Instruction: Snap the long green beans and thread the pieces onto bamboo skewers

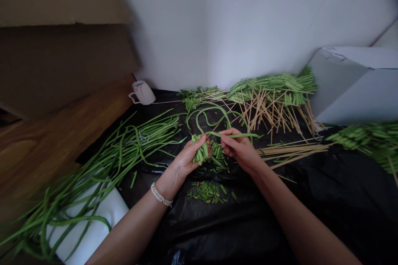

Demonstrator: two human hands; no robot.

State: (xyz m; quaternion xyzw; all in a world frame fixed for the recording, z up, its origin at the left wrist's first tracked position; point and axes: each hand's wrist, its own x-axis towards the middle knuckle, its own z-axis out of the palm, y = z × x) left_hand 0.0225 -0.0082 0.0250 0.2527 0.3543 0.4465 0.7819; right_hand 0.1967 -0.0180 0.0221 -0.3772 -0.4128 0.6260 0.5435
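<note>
My left hand is closed round a small bundle of cut long bean pieces. Between thumb and fingers, my right hand pinches a long bean that stretches from the bundle past my fingers to the right. Several curling long beans lie just beyond both hands. Below the hands is a heap of short cut pieces. Closer to me lies a pile of small bean scraps. A beaded bracelet circles my left wrist.
Whole long beans spread across the left, partly over a white surface. Finished bean skewers are stacked by the wall; more skewered beans lie right. Bare sticks, a mug and a white box surround the black sheet.
</note>
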